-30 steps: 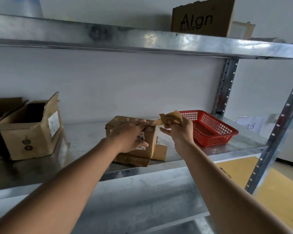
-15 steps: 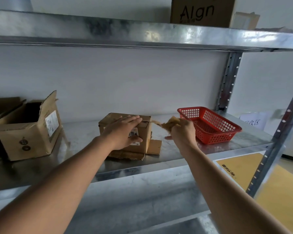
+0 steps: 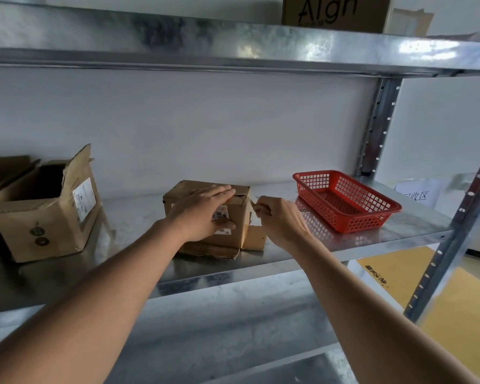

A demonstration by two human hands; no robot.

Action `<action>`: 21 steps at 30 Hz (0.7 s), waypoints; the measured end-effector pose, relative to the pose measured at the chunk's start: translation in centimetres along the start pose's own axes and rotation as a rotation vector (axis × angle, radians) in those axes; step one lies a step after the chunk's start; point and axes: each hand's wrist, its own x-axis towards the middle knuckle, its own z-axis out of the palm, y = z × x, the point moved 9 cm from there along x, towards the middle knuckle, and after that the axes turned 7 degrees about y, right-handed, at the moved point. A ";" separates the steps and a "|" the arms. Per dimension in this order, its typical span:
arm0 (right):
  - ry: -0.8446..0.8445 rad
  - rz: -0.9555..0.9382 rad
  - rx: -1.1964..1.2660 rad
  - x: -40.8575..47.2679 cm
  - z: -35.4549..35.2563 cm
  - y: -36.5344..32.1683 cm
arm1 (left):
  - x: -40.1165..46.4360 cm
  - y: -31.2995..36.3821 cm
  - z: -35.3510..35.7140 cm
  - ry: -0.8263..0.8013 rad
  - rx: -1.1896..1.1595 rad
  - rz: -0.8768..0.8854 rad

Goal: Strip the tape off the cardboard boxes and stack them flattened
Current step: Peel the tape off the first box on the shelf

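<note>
On the middle shelf (image 3: pixel 139 217), between the open carton (image 3: pixel 50 206) and the red basket (image 3: pixel 344 200), my left hand (image 3: pixel 203 214) is lying flat-fingered across the small cardboard box (image 3: pixel 241 217), while my right hand (image 3: pixel 280 220) is pinching the tape (image 3: pixel 252 204) at its upper right corner.

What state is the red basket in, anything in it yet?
Empty as far as shown: the red basket sits upright on the shelf, and only its bare mesh floor is visible. The near inner wall hides a strip.

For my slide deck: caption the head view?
Left hand steadies small brown cardboard box; right hand pinches at its corner beside red plastic basket.
</note>
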 end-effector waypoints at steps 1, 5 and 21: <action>0.022 -0.039 -0.067 -0.1 0.0 -0.4 | 0.1 -0.1 0.1 -0.006 0.006 -0.001; 0.082 -0.001 -0.058 -0.4 0.2 0.2 | 0.2 -0.2 0.3 -0.008 0.003 0.002; 0.031 0.343 0.793 -0.4 1.1 2.1 | 1.1 1.2 -0.9 0.000 -0.026 -0.003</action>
